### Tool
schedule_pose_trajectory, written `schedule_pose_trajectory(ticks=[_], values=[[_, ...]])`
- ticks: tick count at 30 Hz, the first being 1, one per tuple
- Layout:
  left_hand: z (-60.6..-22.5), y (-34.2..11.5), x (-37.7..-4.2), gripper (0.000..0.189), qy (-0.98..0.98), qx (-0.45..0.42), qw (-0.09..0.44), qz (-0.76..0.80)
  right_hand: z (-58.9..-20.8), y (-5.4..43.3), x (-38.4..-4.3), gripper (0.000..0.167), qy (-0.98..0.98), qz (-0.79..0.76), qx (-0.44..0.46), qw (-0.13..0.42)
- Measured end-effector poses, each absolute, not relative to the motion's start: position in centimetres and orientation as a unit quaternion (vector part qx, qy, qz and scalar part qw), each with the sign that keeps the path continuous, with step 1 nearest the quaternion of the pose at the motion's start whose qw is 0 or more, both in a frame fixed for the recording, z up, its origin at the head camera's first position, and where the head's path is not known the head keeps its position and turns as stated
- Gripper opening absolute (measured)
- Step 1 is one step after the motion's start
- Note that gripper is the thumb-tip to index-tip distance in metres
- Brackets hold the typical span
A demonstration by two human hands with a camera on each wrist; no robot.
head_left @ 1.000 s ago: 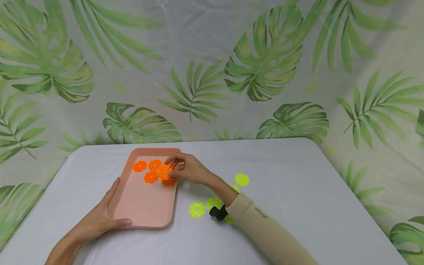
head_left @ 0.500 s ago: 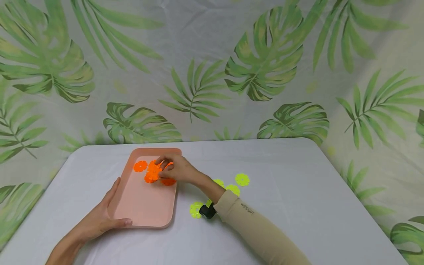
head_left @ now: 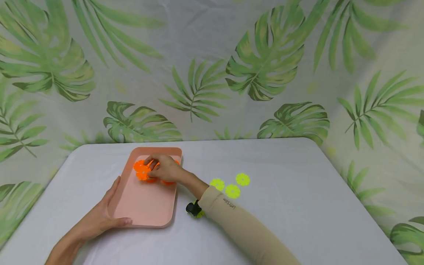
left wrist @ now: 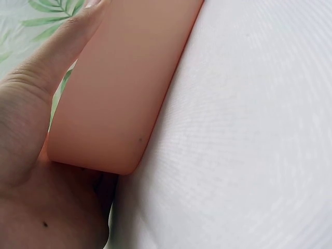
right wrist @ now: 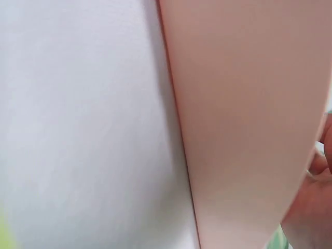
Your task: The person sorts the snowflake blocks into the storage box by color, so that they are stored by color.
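Note:
A pink rectangular tray [head_left: 145, 206] lies on the left half of the table. Gripping its near left corner is my left hand [head_left: 94, 219], fingers along the left side and thumb on the front edge; the left wrist view shows this hand against the tray wall [left wrist: 119, 88]. My right hand [head_left: 167, 170] reaches over the tray and pinches an orange notched plastic disc [head_left: 142, 173] between thumb and fingers. This disc overlaps another orange disc [head_left: 138, 164] at the tray's far left. More orange discs [head_left: 168, 182] are partly hidden beneath the right hand.
Several yellow-green notched discs [head_left: 233, 191] lie on the white table [head_left: 281, 206] right of the tray. A black wrist camera [head_left: 192, 209] on the right forearm partly hides one near the tray. Behind the table hangs a leaf-patterned cloth [head_left: 212, 73].
My right hand has moved left across the tray with the orange disc, from the right rim toward the far left corner. My left hand and the tray stay put.

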State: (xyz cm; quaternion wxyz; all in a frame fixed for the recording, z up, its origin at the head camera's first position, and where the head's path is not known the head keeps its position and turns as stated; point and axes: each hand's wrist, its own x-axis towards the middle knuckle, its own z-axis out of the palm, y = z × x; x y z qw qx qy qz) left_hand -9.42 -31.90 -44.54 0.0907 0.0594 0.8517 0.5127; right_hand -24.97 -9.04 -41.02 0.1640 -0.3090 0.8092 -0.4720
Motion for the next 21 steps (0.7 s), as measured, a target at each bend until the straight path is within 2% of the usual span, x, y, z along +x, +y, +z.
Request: schedule_pose_trajectory(ticks=[14, 21], values=[[-44.7, -32.1, -9.7, 0.128, 0.848, 0.06, 0.094, 0.518, -42.0, -12.3, -25.5, 0.029, 0.835, -0.451, -0.267, 0.169], [-44.5, -32.0, -9.7, 0.129, 0.851, 0.062, 0.095, 0.513, -42.2, -12.8, -25.6, 0.028, 0.83, -0.45, -0.268, 0.19]])
